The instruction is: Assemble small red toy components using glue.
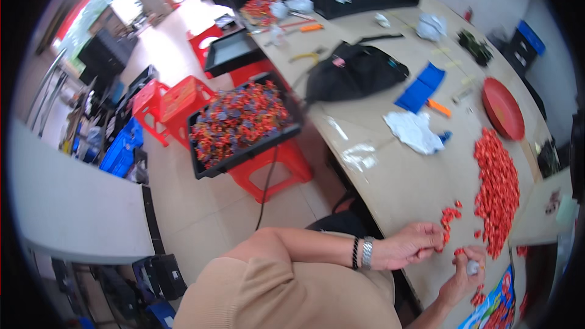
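Observation:
My left hand [415, 246], with a dark bracelet and a metal watch at the wrist, is closed, its fingertips pinched at a small red piece beside a short line of loose red pieces [450, 214]. Close by on the right, my right hand [458, 280] is curled around a small whitish object [473, 267]. A bit of red shows at its fingertips. Past both hands lies a long heap of small shiny red pieces [496, 189]. A blue printed bag [490, 304] with red pieces rests beside my right hand.
A red round dish [503, 108] stands beyond the heap. White crumpled plastic [414, 132], a blue folded item [421, 87] and a black bag [356, 72] lie on the table [384, 189]. Left of the table, a black tray [291, 131] of colourful pieces sits on a red stool [274, 173].

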### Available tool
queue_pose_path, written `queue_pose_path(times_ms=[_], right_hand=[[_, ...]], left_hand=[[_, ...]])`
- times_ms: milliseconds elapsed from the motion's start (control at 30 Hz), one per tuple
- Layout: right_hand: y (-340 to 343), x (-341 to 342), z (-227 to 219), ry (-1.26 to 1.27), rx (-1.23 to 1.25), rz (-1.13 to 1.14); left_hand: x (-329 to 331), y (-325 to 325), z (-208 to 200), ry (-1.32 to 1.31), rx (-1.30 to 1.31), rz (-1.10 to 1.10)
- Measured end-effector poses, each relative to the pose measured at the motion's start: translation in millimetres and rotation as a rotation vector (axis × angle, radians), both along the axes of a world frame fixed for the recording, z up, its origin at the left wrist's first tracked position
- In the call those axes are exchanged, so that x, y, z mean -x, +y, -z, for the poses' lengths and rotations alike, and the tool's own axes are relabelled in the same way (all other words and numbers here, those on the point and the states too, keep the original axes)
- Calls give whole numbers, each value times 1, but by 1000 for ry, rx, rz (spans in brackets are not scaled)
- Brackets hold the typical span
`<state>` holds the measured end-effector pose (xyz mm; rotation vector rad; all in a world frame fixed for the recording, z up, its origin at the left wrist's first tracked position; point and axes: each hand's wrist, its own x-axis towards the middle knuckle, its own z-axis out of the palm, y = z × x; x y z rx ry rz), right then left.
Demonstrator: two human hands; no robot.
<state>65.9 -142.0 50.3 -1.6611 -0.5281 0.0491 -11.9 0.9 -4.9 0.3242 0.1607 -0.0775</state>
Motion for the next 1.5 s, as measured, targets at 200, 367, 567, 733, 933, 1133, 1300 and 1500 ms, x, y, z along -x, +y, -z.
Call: queue_pose_path(times_ms=[200,367,567,733,933,1133,1300,1500], right_hand=[[23,-6,3,28,-1,-39],[22,-9,1,24,17,-60],[16,-12,10,71,-13,-115],[11,-14,14,189,-82,-122],[8,-17,19,237,-89,-145],[9,-16,20,261,-99,-164],[10,-12,30,292,-145,-192],[7,-5,36,340,-220,-198]], left_hand=[[2,17,-12,125,-82,-107],[-1,17,-6,93,-180,-74],[-5,13,-6,93,-327,-88],[-3,9,-6,87,-401,-102],[-5,9,-7,89,-457,-72],[-6,6,-10,78,-498,-88],[-3,6,-7,52,-549,-104],[-3,2,-3,-29,-599,-158]])
